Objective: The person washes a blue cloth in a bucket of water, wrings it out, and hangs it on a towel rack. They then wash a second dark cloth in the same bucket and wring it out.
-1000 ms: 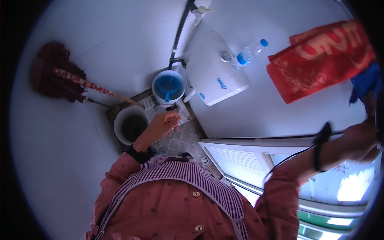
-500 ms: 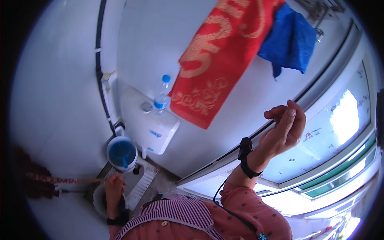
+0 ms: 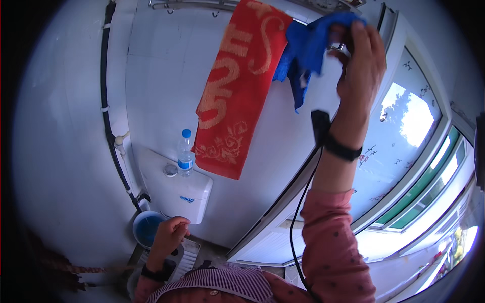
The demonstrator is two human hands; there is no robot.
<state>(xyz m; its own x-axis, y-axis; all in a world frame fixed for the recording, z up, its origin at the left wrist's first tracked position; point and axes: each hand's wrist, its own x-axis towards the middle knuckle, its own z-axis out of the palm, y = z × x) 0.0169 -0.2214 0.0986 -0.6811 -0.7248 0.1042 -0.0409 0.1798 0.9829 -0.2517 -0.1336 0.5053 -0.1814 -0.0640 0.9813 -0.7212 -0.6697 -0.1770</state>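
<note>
At the upper right my right hand [image 3: 365,68] is raised, its fingers closed on the edge of a blue cloth [image 3: 305,48]. The cloth hangs from a metal rack and is lifted to the right where I grip it. Beside it hangs a red towel [image 3: 237,96] with pale orange patterning. Low in front of me, my left hand [image 3: 169,237] has its fingers curled in with nothing visible in them. It is nearest to a pale bucket [image 3: 139,230] with a blue inside, close to the toilet cistern.
A clear bottle with a blue cap [image 3: 186,154] stands on the white cistern [image 3: 172,189], next to its round button [image 3: 171,170]. A dark pipe [image 3: 107,108] with a tap [image 3: 120,140] runs down the left wall. On the right is a glazed door [image 3: 391,136]. A black cable [image 3: 294,227] trails along my right arm.
My right hand has risen and taken hold of the blue cloth, pulling it rightward. My left hand has moved slightly up and right, nearer the cistern. The view has tilted upward.
</note>
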